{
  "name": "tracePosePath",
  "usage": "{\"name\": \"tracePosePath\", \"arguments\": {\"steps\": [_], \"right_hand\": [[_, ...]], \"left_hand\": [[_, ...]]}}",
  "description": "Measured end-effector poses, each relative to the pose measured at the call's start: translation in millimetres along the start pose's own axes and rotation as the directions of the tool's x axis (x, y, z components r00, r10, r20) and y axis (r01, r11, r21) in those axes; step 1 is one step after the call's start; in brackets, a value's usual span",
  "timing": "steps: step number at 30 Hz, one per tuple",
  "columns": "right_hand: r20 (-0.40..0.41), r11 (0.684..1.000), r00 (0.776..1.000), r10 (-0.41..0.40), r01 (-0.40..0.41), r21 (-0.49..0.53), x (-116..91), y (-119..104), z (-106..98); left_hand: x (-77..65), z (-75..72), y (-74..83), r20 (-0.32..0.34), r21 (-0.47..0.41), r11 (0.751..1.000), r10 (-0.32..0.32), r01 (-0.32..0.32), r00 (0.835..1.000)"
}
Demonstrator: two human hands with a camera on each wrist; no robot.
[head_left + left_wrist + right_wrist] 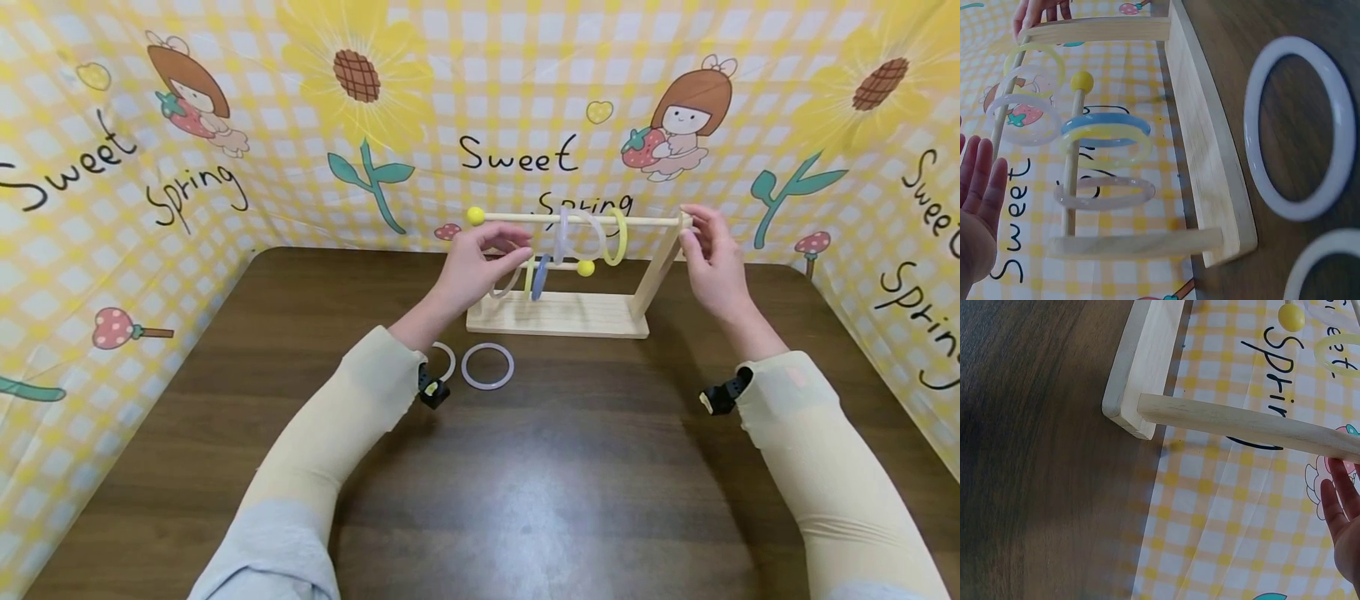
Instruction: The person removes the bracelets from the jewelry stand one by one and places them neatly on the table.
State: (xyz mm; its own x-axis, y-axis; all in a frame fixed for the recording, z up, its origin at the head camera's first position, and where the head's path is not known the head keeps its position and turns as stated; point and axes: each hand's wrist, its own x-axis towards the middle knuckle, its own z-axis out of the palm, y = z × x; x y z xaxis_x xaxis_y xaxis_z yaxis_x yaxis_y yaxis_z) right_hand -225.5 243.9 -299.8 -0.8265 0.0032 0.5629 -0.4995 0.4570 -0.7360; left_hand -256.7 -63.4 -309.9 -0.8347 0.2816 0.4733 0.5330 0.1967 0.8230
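Note:
A wooden ring stand (558,318) stands on the table with two horizontal rods. My right hand (716,258) pinches the top of its tall right post (660,262), thumb in front and fingers behind. Near the lower rod, my left hand (480,265) holds nothing, its fingers loosely bent; in the left wrist view they look extended beside the upper rod. Two pale lilac rings (561,237) and a yellow ring (623,237) hang on the upper rod. The lower rod carries a blue ring (1119,119), another yellow ring (1085,132) and a pinkish ring (1107,205).
A lilac ring (464,367) lies flat on the brown table (562,483) in front of the stand. Beside it is a white ring (452,365), partly hidden by my left forearm. Yellow balls (476,216) cap the rod ends. A checked cloth (510,67) rises behind.

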Motion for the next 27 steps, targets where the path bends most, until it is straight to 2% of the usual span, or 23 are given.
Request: {"name": "tracePosePath", "arguments": {"steps": [12, 20, 27], "right_hand": [[-0.003, 1.000, 1.000, -0.007, 0.007, 0.014, 0, -1, 0], [-0.005, 1.000, 1.000, -0.006, 0.006, 0.019, 0, 1, 0], [-0.012, 1.000, 1.000, -0.011, 0.012, 0.018, 1, 3, 1]], "left_hand": [[10.0, 21.0, -9.1, -0.031, -0.033, 0.999, -0.006, 0.005, 1.000], [10.9, 30.2, -11.0, -0.014, -0.069, 0.996, -0.063, 0.062, 0.998], [12.3, 35.6, -11.4, -0.027, -0.109, 0.991, -0.087, 0.083, 0.996]]}}
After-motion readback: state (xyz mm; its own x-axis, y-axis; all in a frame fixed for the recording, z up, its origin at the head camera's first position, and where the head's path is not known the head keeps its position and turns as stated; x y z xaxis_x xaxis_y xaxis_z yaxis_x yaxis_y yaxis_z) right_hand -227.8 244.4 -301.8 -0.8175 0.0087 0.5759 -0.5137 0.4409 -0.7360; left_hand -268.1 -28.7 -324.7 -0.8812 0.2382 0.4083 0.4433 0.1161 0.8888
